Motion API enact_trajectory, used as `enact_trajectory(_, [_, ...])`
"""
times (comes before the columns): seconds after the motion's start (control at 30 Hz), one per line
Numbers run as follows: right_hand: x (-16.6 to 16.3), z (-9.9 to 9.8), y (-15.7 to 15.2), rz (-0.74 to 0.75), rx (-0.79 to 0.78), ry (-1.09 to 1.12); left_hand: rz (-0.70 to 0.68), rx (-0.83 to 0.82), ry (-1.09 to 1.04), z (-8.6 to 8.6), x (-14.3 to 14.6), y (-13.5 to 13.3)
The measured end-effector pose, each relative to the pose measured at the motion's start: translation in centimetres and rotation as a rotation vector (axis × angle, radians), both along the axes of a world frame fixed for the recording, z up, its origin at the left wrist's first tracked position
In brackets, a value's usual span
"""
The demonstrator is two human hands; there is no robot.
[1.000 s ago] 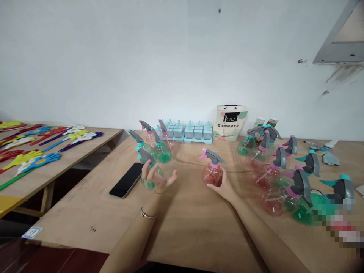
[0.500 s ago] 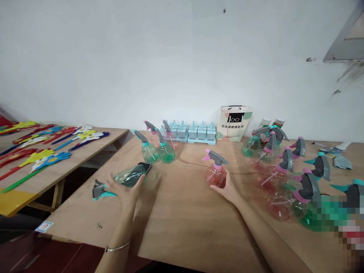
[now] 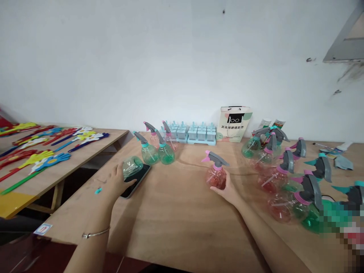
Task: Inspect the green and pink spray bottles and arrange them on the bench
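Observation:
My left hand grips a clear green bottle that lies on its side, with no spray head showing, partly over a black phone on the wooden table. A small teal piece lies just left of that hand. My right hand is closed around the lower side of an upright red spray bottle with a pink collar and a grey trigger, near the middle of the table.
Three spray bottles stand behind the phone. Pale blue ice-pop moulds and a paper bag sit by the wall. Several spray bottles crowd the right side. Coloured hand clappers cover a second table at left, across a gap.
The green bottle has gone from upright in my left hand to lying on the phone, its spray head off. My left hand moved left and down. The right hand stayed on the red bottle.

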State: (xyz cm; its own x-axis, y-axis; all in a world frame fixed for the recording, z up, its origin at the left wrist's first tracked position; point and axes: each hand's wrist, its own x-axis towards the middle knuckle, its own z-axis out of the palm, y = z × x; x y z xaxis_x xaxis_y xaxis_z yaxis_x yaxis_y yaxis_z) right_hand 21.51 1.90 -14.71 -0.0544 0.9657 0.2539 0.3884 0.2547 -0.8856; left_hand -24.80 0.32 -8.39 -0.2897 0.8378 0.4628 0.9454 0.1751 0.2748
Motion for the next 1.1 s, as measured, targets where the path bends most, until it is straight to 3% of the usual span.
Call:
enact_trajectory(0.13, [0.0, 0.1, -0.1, -0.008, 0.000, 0.009, -0.001, -0.082, 0.206, -0.1, -0.9, 1.3])
enact_trajectory(0.3, [0.0, -0.1, 0.0, -0.004, -0.010, 0.018, -0.104, -0.170, 0.268, 0.2, -1.4, 2.0])
enact_trajectory(0.47, [0.0, -0.5, 0.1, 0.003, 0.003, 0.020, -0.353, -0.056, 0.426, 0.4, 0.6, 1.0])
enact_trajectory(0.7, [-0.1, 0.1, -0.1, 0.007, -0.003, 0.007, -0.686, -0.151, 0.513, -0.3, 5.1, 1.9])
enact_trajectory(0.93, [0.0, -0.6, 0.3, 0.024, 0.013, 0.016, -0.709, -0.196, 0.575, -1.5, 5.4, 4.8])
enact_trajectory(1.1, [0.1, -0.5, 0.2, 0.023, 0.010, 0.011, -0.731, -0.054, 0.559, -2.2, 7.5, 3.0])
